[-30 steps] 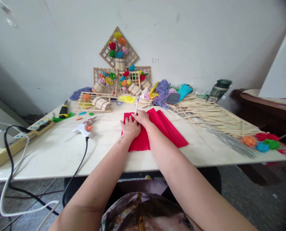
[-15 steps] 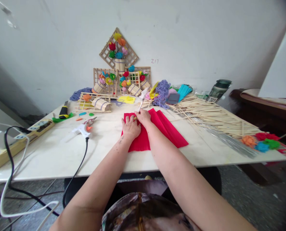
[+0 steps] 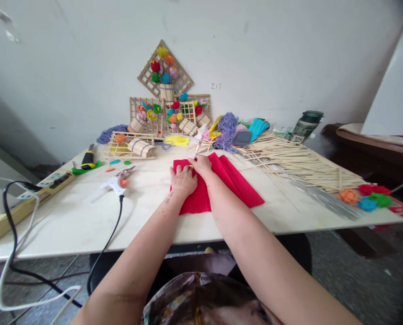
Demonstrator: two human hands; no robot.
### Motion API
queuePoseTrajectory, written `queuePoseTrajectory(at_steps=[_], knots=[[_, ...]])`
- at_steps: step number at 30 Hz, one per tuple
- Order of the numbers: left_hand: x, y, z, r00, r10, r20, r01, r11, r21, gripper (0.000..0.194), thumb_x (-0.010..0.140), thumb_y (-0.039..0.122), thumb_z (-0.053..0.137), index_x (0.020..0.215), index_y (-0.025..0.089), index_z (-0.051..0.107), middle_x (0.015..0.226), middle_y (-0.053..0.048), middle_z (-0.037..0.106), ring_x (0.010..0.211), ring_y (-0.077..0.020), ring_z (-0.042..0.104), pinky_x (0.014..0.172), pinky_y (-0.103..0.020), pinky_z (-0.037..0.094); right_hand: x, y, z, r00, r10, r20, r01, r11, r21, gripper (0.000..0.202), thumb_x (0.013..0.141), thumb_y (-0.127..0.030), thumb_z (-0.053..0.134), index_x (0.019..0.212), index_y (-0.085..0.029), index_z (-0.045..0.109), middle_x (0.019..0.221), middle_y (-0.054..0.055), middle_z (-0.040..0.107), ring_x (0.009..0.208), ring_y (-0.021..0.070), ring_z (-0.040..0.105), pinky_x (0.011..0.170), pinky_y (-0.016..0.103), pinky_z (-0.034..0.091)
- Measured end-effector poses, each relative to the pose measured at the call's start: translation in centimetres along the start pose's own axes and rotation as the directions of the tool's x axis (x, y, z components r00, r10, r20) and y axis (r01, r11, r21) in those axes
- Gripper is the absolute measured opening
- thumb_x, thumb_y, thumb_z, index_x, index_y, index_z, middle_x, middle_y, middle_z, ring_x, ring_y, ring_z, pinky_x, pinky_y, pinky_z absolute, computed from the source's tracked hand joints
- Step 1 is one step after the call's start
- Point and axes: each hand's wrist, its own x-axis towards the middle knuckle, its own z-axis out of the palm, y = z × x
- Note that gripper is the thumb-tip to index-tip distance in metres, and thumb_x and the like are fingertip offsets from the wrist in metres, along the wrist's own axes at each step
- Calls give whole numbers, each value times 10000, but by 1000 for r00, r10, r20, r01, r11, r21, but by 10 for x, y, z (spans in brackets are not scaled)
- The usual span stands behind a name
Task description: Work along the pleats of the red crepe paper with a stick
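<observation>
A sheet of red crepe paper (image 3: 235,185) with folds on its right side lies on the table in front of me. My left hand (image 3: 184,179) presses on its left part, fingers spread and stretched out. By its index finger shows a small yellow spot (image 3: 190,166), too small to name. My right hand (image 3: 201,164) is closed round a slim white pen (image 3: 198,147), upper end leaning away from me. The hand rests on the paper right beside my left hand, and the pen's tip is hidden.
A glue gun (image 3: 115,183) with a black cord lies left, near a power strip (image 3: 28,203) and a utility knife (image 3: 88,158). Behind stand stick lattices (image 3: 145,113) with paper flowers. Purple yarn (image 3: 227,128), many wooden sticks (image 3: 289,158) and a bottle (image 3: 306,126) lie right.
The whole view has shifted slightly. Both hands stay at the same place on the red paper, with the pen still in my right hand.
</observation>
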Motion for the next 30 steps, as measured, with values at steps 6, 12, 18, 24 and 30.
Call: queuePoseTrajectory(at_steps=[6, 12, 18, 24, 30], knots=[[1, -1, 2, 1000, 10, -5, -11, 1000, -21, 504, 839, 406, 237, 1286, 260, 421, 1356, -17, 408, 1254, -302, 260, 1040, -553, 103, 2, 2, 2, 1000, -5, 5, 5, 1000, 3, 422, 799, -536, 413, 1016, -245, 628, 1010, 58, 651, 942, 216, 581, 754, 299, 441], [3, -2, 2, 1000, 19, -3, -19, 1000, -19, 491, 833, 402, 252, 1260, 257, 445, 1347, -20, 421, 1231, -292, 297, 1033, -544, 125, 5, 3, 3, 1000, -19, 16, 19, 1000, 8, 437, 793, -554, 412, 1007, -243, 633, 1004, 62, 650, 940, 226, 579, 756, 313, 440], [2, 0, 0, 1000, 9, 10, -8, 1000, -12, 500, 833, 413, 252, 1258, 235, 445, 1353, -21, 413, 1214, -299, 310, 1020, -507, 183, 3, 1, 2, 999, -20, 27, 20, 1000, 0, 433, 800, -547, 411, 1008, -235, 629, 1006, 63, 649, 929, 211, 579, 756, 299, 434], [1, 0, -1, 1000, 15, 21, -15, 1000, -15, 490, 836, 413, 249, 1244, 231, 450, 1355, -18, 407, 1198, -296, 319, 1005, -483, 206, 2, 0, 1, 999, -31, 33, 31, 999, -16, 462, 806, -565, 385, 1016, -227, 621, 1008, 70, 648, 936, 216, 579, 763, 303, 433], [1, -1, 0, 1000, 13, 21, -12, 1000, -21, 488, 840, 415, 244, 1244, 231, 448, 1362, -13, 398, 1200, -298, 309, 997, -482, 210, 4, -1, 2, 998, -27, 59, 30, 998, -59, 485, 831, -549, 341, 1059, -202, 590, 1039, 99, 635, 962, 230, 575, 780, 325, 432]])
